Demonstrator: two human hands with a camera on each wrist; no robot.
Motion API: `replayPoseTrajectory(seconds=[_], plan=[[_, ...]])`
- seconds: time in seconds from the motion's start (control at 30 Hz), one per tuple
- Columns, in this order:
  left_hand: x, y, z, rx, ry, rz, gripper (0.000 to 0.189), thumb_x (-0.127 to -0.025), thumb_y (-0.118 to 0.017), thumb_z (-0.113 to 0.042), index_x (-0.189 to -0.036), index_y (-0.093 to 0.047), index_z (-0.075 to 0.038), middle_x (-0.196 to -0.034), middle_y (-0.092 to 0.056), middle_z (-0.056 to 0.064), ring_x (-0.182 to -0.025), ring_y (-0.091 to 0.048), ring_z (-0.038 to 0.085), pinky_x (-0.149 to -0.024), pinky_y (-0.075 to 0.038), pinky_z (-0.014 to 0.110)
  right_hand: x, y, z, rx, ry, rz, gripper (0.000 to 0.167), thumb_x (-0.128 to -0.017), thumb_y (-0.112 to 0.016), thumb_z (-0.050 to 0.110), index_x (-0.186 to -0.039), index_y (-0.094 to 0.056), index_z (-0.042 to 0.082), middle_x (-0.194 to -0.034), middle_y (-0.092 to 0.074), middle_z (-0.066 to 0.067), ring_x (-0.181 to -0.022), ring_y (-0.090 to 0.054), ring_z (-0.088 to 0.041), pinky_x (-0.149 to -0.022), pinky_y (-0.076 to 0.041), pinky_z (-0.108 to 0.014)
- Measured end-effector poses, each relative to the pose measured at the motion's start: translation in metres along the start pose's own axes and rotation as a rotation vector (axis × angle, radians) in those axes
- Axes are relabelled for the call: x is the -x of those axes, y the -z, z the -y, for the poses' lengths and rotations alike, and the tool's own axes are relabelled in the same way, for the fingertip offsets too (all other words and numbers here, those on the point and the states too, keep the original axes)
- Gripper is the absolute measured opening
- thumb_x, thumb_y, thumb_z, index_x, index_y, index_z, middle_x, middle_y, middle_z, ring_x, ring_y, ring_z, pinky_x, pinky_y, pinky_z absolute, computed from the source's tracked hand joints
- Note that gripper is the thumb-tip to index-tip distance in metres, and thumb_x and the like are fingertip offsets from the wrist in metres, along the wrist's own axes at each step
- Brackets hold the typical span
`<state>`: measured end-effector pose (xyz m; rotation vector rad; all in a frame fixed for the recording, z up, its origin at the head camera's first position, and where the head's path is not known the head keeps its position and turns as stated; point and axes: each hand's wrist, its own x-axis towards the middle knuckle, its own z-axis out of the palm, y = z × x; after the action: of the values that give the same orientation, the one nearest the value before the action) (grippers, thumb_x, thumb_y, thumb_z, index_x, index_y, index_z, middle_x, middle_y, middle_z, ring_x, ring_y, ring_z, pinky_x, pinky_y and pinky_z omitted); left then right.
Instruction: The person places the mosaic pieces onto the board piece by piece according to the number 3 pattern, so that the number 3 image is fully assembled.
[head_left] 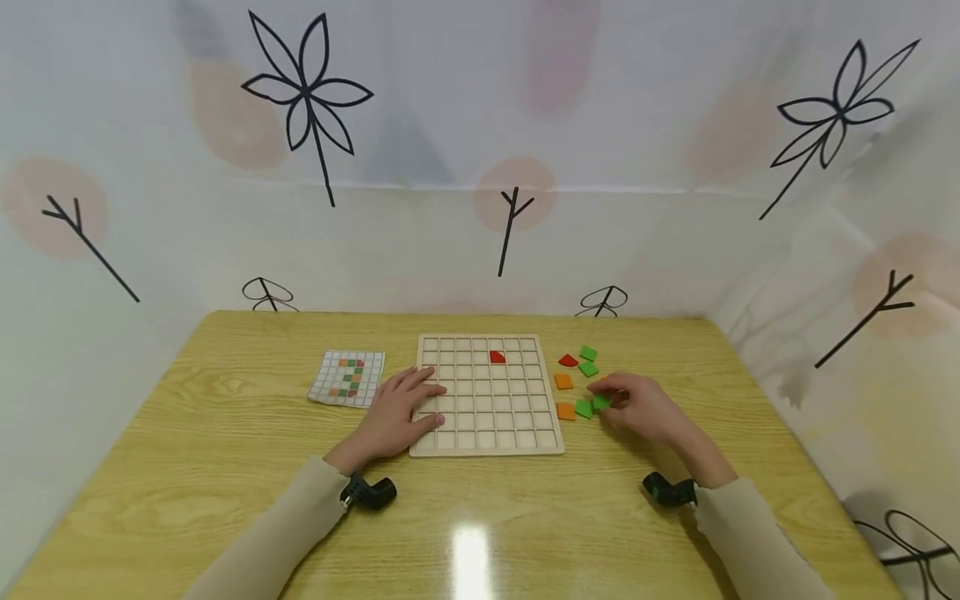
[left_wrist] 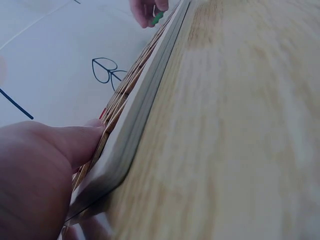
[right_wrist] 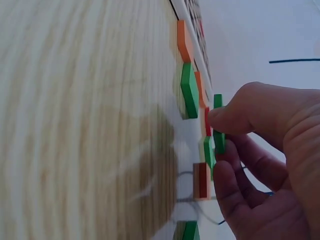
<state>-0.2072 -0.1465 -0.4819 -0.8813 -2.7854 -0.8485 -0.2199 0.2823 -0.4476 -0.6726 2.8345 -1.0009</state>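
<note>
A pale wooden grid board lies on the table with one red tile in an upper cell. My left hand rests across the board's left edge, fingers spread; its thumb lies on the board's rim in the left wrist view. To the right of the board, my right hand pinches a green square tile between thumb and fingers, raised off the tabletop. Near that hand lie a green tile and an orange tile.
More loose tiles lie right of the board: a red quarter-round tile, another orange tile and green tiles. A paper card printed with a coloured grid pattern lies left of the board. Patterned white cloth hangs behind the table.
</note>
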Motion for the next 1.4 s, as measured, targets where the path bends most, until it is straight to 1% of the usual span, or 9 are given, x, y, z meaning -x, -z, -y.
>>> replayPoseTrajectory(seconds=[0.13,0.33,0.5,0.67,0.83,1.0,1.1,1.2,1.4], plan=[[0.000,0.001,-0.002,-0.003,-0.004,-0.006,0.043,-0.098,-0.063,-0.037,-0.134,-0.062,-0.014,-0.156,-0.037,0.014,-0.145,-0.025,0.040,-0.111,-0.019,0.066,-0.005,-0.004,0.003,0.009,0.008,-0.030,0.037,-0.083,-0.073,-0.003,-0.119,-0.071,0.004,-0.112,-0.069,-0.007,-0.098,-0.064,-0.023,-0.083,-0.054,-0.043],[0.000,0.001,-0.004,-0.001,-0.004,-0.009,0.043,-0.098,-0.064,-0.037,-0.134,-0.062,-0.014,-0.156,-0.038,0.014,-0.145,-0.026,0.041,-0.110,-0.019,0.066,-0.017,-0.012,0.009,-0.022,-0.006,-0.031,0.035,-0.083,-0.072,-0.001,-0.117,-0.072,0.005,-0.109,-0.066,-0.006,-0.096,-0.063,-0.023,-0.082,-0.054,-0.042],[-0.001,0.003,-0.006,0.011,-0.007,-0.005,0.043,-0.097,-0.064,-0.035,-0.134,-0.062,-0.013,-0.156,-0.038,0.015,-0.145,-0.026,0.041,-0.111,-0.019,0.065,-0.028,-0.017,0.016,-0.034,0.003,-0.040,0.032,-0.083,-0.073,0.003,-0.115,-0.073,0.005,-0.108,-0.068,-0.007,-0.093,-0.063,-0.022,-0.080,-0.053,-0.040],[-0.002,0.003,-0.008,0.010,-0.004,0.002,0.043,-0.098,-0.064,-0.036,-0.134,-0.062,-0.013,-0.156,-0.038,0.015,-0.145,-0.026,0.041,-0.111,-0.019,0.065,-0.039,-0.024,0.021,-0.071,0.015,-0.024,0.030,-0.086,-0.071,0.003,-0.115,-0.072,0.006,-0.111,-0.067,-0.008,-0.089,-0.062,-0.021,-0.078,-0.053,-0.039],[-0.002,0.003,-0.009,0.015,-0.006,0.002,0.043,-0.097,-0.064,-0.035,-0.134,-0.063,-0.013,-0.156,-0.038,0.015,-0.145,-0.026,0.041,-0.111,-0.019,0.065,-0.052,-0.031,0.029,-0.106,0.024,-0.010,0.030,-0.087,-0.069,0.002,-0.116,-0.072,0.005,-0.113,-0.065,-0.008,-0.091,-0.061,-0.022,-0.079,-0.053,-0.040],[-0.001,0.002,-0.008,0.021,-0.013,-0.003,0.043,-0.097,-0.064,-0.035,-0.134,-0.063,-0.013,-0.155,-0.039,0.015,-0.144,-0.027,0.041,-0.110,-0.019,0.066,-0.067,-0.038,0.037,-0.127,0.005,-0.010,0.029,-0.088,-0.070,0.003,-0.117,-0.072,0.008,-0.115,-0.064,-0.006,-0.088,-0.060,-0.022,-0.074,-0.052,-0.038],[0.000,0.002,-0.007,0.019,-0.010,0.002,0.043,-0.098,-0.064,-0.035,-0.135,-0.062,-0.013,-0.156,-0.038,0.015,-0.145,-0.026,0.041,-0.110,-0.020,0.066,-0.077,-0.043,0.042,-0.110,0.014,-0.022,0.028,-0.088,-0.071,0.004,-0.115,-0.072,0.010,-0.115,-0.065,-0.004,-0.091,-0.060,-0.021,-0.076,-0.052,-0.038],[0.001,0.002,-0.006,0.012,-0.007,0.001,0.044,-0.098,-0.064,-0.036,-0.135,-0.062,-0.013,-0.156,-0.038,0.015,-0.145,-0.026,0.041,-0.109,-0.020,0.067,-0.087,-0.048,0.048,-0.082,0.043,-0.033,0.026,-0.089,-0.070,0.005,-0.114,-0.073,0.010,-0.114,-0.066,-0.003,-0.095,-0.060,-0.021,-0.079,-0.052,-0.038],[0.001,0.003,-0.005,0.005,-0.003,0.001,0.045,-0.097,-0.065,-0.036,-0.135,-0.062,-0.013,-0.156,-0.037,0.015,-0.145,-0.025,0.041,-0.109,-0.020,0.067,-0.106,-0.055,0.057,-0.107,0.050,-0.006,0.023,-0.090,-0.069,0.005,-0.112,-0.074,0.010,-0.112,-0.065,0.000,-0.098,-0.059,-0.021,-0.079,-0.052,-0.038]])
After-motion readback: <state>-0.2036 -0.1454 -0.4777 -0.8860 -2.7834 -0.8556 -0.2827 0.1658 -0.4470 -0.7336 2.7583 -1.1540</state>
